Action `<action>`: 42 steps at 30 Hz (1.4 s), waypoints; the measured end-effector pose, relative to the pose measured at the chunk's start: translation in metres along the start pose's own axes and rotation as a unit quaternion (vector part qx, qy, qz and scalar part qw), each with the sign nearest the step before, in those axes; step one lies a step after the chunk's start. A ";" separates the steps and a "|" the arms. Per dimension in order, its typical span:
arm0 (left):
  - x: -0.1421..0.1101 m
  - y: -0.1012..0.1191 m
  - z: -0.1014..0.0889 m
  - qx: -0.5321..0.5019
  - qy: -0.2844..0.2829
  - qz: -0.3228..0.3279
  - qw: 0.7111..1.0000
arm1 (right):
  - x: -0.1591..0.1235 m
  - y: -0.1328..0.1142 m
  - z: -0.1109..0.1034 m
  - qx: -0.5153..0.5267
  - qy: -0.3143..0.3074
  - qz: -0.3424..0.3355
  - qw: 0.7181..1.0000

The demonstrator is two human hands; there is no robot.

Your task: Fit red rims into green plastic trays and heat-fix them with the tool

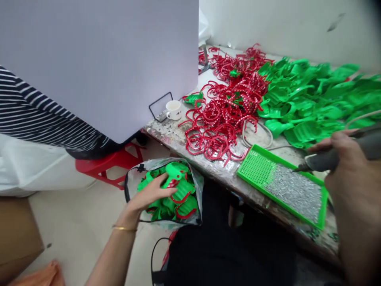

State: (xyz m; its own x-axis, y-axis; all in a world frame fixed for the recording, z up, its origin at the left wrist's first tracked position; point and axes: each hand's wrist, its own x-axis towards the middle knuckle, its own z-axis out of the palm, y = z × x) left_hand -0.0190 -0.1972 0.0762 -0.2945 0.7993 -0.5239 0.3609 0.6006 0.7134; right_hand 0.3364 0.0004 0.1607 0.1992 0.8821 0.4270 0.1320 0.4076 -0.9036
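My left hand (150,194) reaches down into a clear plastic bag (195,180) on the floor side of the bench. Its fingers rest on a green plastic piece with a red band (177,178) on top of the heap inside. My right hand (342,159) is wrapped round a grey pen-like power tool (324,160) with a cord. The tool's metal tip hovers over the green perforated tray (256,169), which holds a heap of small silver screws (293,190).
The worn bench (169,133) carries a tangle of red curved bands (226,107), a large pile of green plastic pieces (309,99), and a white mug (173,109). A person in a striped top (35,115) sits on a red stool (110,163) behind a blanked-out area. A cardboard box (16,234) stands at lower left.
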 end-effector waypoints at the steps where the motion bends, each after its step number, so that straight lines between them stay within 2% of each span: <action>1: 0.004 -0.013 -0.011 0.047 0.019 -0.011 0.999 | 0.000 0.001 -0.002 0.000 0.018 -0.001 1.000; 3: 0.016 -0.037 -0.024 0.126 0.037 -0.012 0.991 | 0.002 0.004 -0.004 -0.011 0.043 0.000 0.999; 6: 0.036 -0.060 -0.030 0.197 0.106 0.010 0.974 | 0.006 0.009 -0.009 -0.053 0.050 -0.005 0.997; 8: 0.043 -0.060 -0.029 0.241 0.151 0.022 0.959 | 0.009 0.012 -0.012 -0.047 0.064 -0.014 0.997; 10: 0.046 -0.043 -0.025 0.265 0.194 0.044 0.944 | 0.010 0.015 -0.016 -0.024 0.069 -0.014 0.997; 12: 0.045 -0.007 -0.013 0.226 0.220 0.099 0.944 | 0.011 0.016 -0.021 -0.009 0.068 0.000 0.998; 13: 0.045 0.017 -0.003 0.180 0.211 0.145 0.950 | 0.011 0.017 -0.023 -0.009 0.067 0.011 0.998; 14: 0.046 0.046 0.010 0.125 0.191 0.201 0.953 | 0.011 0.018 -0.025 -0.010 0.064 0.021 0.998; 15: 0.049 0.078 0.026 0.082 0.147 0.261 0.951 | 0.011 0.019 -0.028 -0.013 0.062 0.030 0.998; 18: 0.077 0.180 0.090 0.024 -0.013 0.423 0.906 | 0.010 0.023 -0.033 -0.017 0.066 0.039 0.997; 20: 0.108 0.243 0.139 0.056 -0.067 0.450 0.889 | 0.011 0.025 -0.035 -0.010 0.069 0.040 0.997; 22: 0.140 0.291 0.182 0.079 -0.076 0.439 0.892 | 0.011 0.026 -0.038 -0.005 0.065 0.051 0.997; 23: 0.153 0.308 0.201 0.088 -0.076 0.426 0.897 | 0.011 0.026 -0.039 -0.004 0.061 0.061 0.996; 25: 0.173 0.329 0.229 0.106 -0.072 0.399 0.908 | 0.012 0.027 -0.043 -0.007 0.057 0.081 0.995; 28: 0.188 0.335 0.252 0.118 -0.055 0.368 0.921 | 0.011 0.030 -0.050 -0.018 0.032 0.096 0.995; 30: 0.192 0.333 0.253 0.114 -0.040 0.356 0.926 | 0.008 0.034 -0.054 -0.023 0.015 0.096 0.995; 32: 0.194 0.333 0.243 0.101 -0.024 0.347 0.932 | 0.004 0.038 -0.057 -0.024 0.024 0.092 0.995; 35: 0.190 0.332 0.211 0.064 0.000 0.340 0.938 | -0.009 0.039 -0.058 -0.037 0.073 0.062 0.995; 38: 0.172 0.317 0.170 0.013 -0.003 0.340 0.940 | -0.024 0.030 -0.050 -0.108 0.109 -0.013 0.988; 40: 0.151 0.294 0.148 -0.019 -0.042 0.340 0.939 | -0.034 0.019 -0.041 -0.175 0.083 -0.056 0.979; 42: 0.125 0.263 0.135 -0.053 -0.102 0.331 0.937 | -0.043 0.010 -0.030 -0.225 -0.006 -0.054 0.973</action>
State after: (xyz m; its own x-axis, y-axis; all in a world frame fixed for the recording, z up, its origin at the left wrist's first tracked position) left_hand 0.1579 0.0633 0.1353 0.1421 0.9896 -0.0207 0.3124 -0.0249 0.9496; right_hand 0.3586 -0.0406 0.1345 0.1492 0.8435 0.5160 0.5642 0.3560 -0.7450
